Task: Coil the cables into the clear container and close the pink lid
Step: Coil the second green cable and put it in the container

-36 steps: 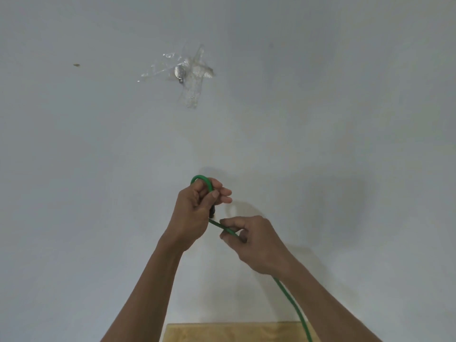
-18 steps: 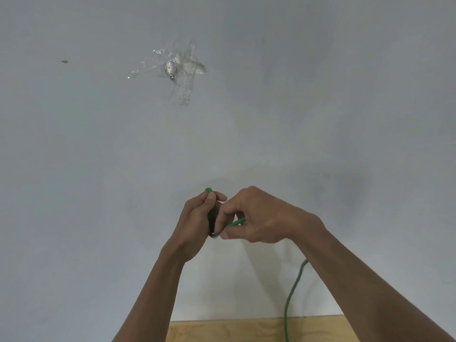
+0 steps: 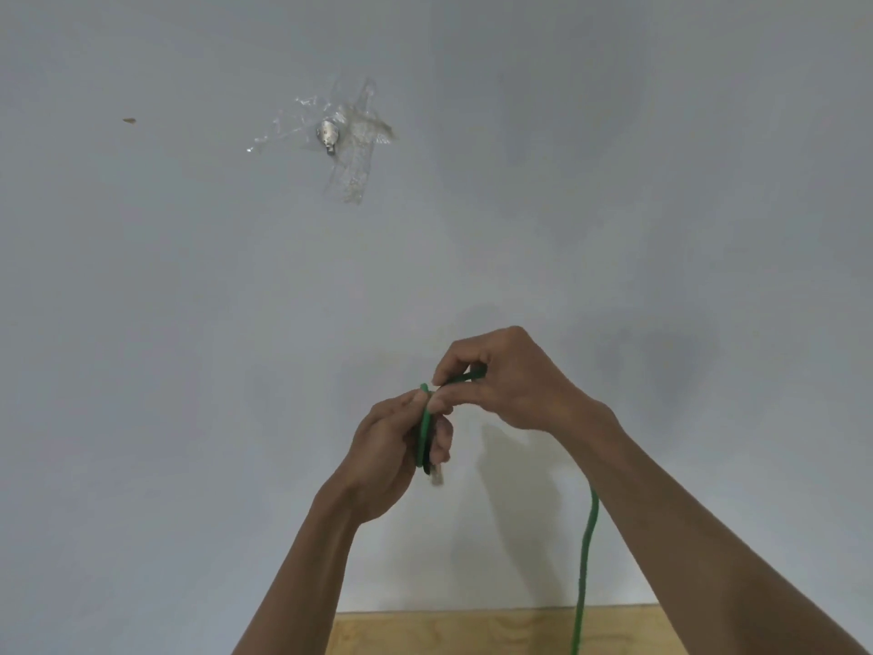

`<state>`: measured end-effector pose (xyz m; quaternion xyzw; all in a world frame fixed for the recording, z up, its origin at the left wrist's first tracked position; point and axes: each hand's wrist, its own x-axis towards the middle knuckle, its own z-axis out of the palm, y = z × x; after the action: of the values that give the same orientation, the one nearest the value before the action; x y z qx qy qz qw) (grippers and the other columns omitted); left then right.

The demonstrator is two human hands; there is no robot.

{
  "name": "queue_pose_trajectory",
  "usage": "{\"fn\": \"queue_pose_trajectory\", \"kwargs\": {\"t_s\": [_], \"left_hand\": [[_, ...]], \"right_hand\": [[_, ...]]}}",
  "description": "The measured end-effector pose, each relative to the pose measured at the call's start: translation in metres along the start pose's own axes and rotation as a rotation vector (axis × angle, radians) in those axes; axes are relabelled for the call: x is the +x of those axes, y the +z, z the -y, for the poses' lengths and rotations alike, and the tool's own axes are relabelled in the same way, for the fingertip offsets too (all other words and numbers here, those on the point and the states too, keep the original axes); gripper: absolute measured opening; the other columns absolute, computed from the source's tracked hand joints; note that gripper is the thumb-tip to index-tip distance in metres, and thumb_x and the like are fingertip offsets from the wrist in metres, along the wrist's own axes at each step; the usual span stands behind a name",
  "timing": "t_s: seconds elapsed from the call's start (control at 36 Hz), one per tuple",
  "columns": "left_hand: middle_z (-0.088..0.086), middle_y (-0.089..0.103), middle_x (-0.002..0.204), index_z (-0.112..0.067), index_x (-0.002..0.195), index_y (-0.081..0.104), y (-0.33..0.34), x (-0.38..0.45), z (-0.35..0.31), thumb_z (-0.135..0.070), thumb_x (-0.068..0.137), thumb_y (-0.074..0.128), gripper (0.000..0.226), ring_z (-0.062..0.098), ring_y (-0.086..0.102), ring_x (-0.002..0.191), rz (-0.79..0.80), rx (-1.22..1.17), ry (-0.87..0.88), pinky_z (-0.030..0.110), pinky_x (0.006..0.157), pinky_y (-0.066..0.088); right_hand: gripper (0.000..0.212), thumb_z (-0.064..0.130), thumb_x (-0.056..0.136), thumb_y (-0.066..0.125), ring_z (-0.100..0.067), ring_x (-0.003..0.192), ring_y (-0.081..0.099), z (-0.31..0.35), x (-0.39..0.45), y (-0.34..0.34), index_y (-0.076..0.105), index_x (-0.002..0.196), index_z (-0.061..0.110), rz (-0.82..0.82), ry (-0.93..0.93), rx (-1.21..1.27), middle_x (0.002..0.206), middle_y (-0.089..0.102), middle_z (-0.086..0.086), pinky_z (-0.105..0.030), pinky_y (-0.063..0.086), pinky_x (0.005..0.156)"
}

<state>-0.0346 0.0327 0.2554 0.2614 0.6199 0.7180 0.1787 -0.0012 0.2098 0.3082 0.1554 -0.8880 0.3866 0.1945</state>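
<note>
A green cable (image 3: 586,550) hangs from my hands down past the lower edge of the view. My left hand (image 3: 392,451) grips a small coil of it, with the cable's plug end sticking out below the fingers. My right hand (image 3: 505,380) is raised above and to the right of the left, pinching the cable where it lays over the top of the coil. Both hands are held up in front of a pale wall. No clear container or pink lid shows in this view.
A pale grey wall (image 3: 189,323) fills most of the view, with a metal fitting under clear tape (image 3: 330,134) at upper left. A strip of light wooden surface (image 3: 449,631) shows at the bottom between my forearms.
My right hand has swung up from below the left hand to above it, carrying the cable over the coil. The hanging cable has shifted to the right under my right forearm.
</note>
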Motion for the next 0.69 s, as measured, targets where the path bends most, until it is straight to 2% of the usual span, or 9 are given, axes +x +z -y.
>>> {"fn": "queue_pose_trajectory", "kwargs": {"t_s": [0.11, 0.22, 0.36, 0.44, 0.5, 0.56, 0.61, 0.67, 0.69], "left_hand": [[0.015, 0.048, 0.063, 0.001, 0.094, 0.060, 0.007, -0.003, 0.000, -0.036, 0.108, 0.029, 0.050, 0.023, 0.045, 0.053, -0.001, -0.164, -0.050, 0.040, 0.068, 0.042], [0.012, 0.046, 0.059, 0.001, 0.094, 0.060, 0.014, -0.006, -0.007, -0.035, 0.107, 0.033, 0.046, 0.022, 0.041, 0.052, 0.031, -0.187, -0.054, 0.039, 0.066, 0.044], [0.013, 0.048, 0.058, 0.000, 0.091, 0.062, 0.020, -0.008, -0.016, -0.037, 0.108, 0.030, 0.052, 0.023, 0.039, 0.050, 0.116, -0.116, -0.104, 0.036, 0.062, 0.048], [0.013, 0.049, 0.061, -0.003, 0.087, 0.065, 0.023, -0.009, -0.018, -0.037, 0.107, 0.032, 0.052, 0.022, 0.040, 0.051, 0.107, -0.137, -0.083, 0.035, 0.063, 0.047], [0.012, 0.050, 0.063, -0.003, 0.091, 0.064, 0.026, -0.008, -0.019, -0.036, 0.106, 0.033, 0.048, 0.022, 0.042, 0.052, 0.126, -0.167, -0.062, 0.036, 0.065, 0.048], [0.013, 0.051, 0.066, -0.001, 0.096, 0.064, 0.028, -0.007, -0.022, -0.033, 0.103, 0.036, 0.043, 0.022, 0.044, 0.054, 0.166, -0.225, -0.035, 0.038, 0.068, 0.049], [0.015, 0.053, 0.070, 0.001, 0.099, 0.064, 0.030, -0.006, -0.026, -0.029, 0.102, 0.038, 0.040, 0.022, 0.047, 0.056, 0.211, -0.265, -0.003, 0.039, 0.070, 0.050], [0.015, 0.054, 0.073, 0.001, 0.100, 0.064, 0.033, -0.003, -0.030, -0.027, 0.103, 0.041, 0.037, 0.023, 0.049, 0.058, 0.238, -0.285, 0.032, 0.039, 0.071, 0.051], [0.014, 0.054, 0.072, 0.000, 0.098, 0.064, 0.034, -0.001, -0.033, -0.026, 0.103, 0.042, 0.035, 0.022, 0.049, 0.058, 0.240, -0.300, 0.048, 0.039, 0.070, 0.051]], "right_hand": [[0.014, 0.026, 0.071, 0.089, -0.027, 0.067, 0.062, -0.011, 0.004, -0.002, 0.076, 0.075, 0.024, -0.033, 0.015, 0.142, 0.075, 0.074, 0.006, -0.037, 0.050, 0.065], [0.011, 0.009, 0.074, 0.086, -0.009, 0.069, 0.066, -0.018, 0.003, -0.002, 0.077, 0.081, 0.010, -0.041, 0.003, 0.339, 0.072, 0.073, 0.003, -0.019, 0.050, 0.068], [0.014, 0.000, 0.071, 0.086, -0.014, 0.070, 0.068, -0.023, 0.007, -0.001, 0.077, 0.079, 0.008, -0.066, -0.024, 0.479, 0.072, 0.074, -0.006, -0.021, 0.052, 0.069], [0.011, 0.000, 0.073, 0.084, -0.019, 0.072, 0.070, -0.023, 0.008, -0.002, 0.077, 0.080, 0.002, -0.080, 0.005, 0.543, 0.075, 0.075, -0.010, -0.026, 0.055, 0.072], [0.010, 0.007, 0.076, 0.083, -0.020, 0.074, 0.067, -0.026, 0.008, 0.000, 0.077, 0.083, 0.003, -0.077, 0.054, 0.595, 0.078, 0.075, -0.006, -0.027, 0.052, 0.071], [0.020, 0.023, 0.077, 0.081, -0.025, 0.078, 0.062, -0.031, 0.005, 0.004, 0.078, 0.087, 0.006, -0.106, 0.106, 0.609, 0.084, 0.075, -0.007, -0.038, 0.049, 0.071], [0.026, 0.024, 0.084, 0.078, -0.028, 0.078, 0.066, -0.033, 0.000, 0.008, 0.076, 0.097, 0.002, -0.106, 0.145, 0.666, 0.082, 0.075, -0.009, -0.045, 0.053, 0.073], [0.026, 0.022, 0.088, 0.070, -0.020, 0.062, 0.069, -0.033, -0.009, 0.015, 0.073, 0.098, -0.001, -0.060, 0.132, 0.789, 0.065, 0.071, -0.003, -0.030, 0.053, 0.060], [0.023, 0.028, 0.085, 0.068, -0.015, 0.053, 0.067, -0.032, -0.015, 0.020, 0.075, 0.089, 0.006, -0.040, 0.113, 0.835, 0.058, 0.067, 0.001, -0.025, 0.050, 0.054]]}}
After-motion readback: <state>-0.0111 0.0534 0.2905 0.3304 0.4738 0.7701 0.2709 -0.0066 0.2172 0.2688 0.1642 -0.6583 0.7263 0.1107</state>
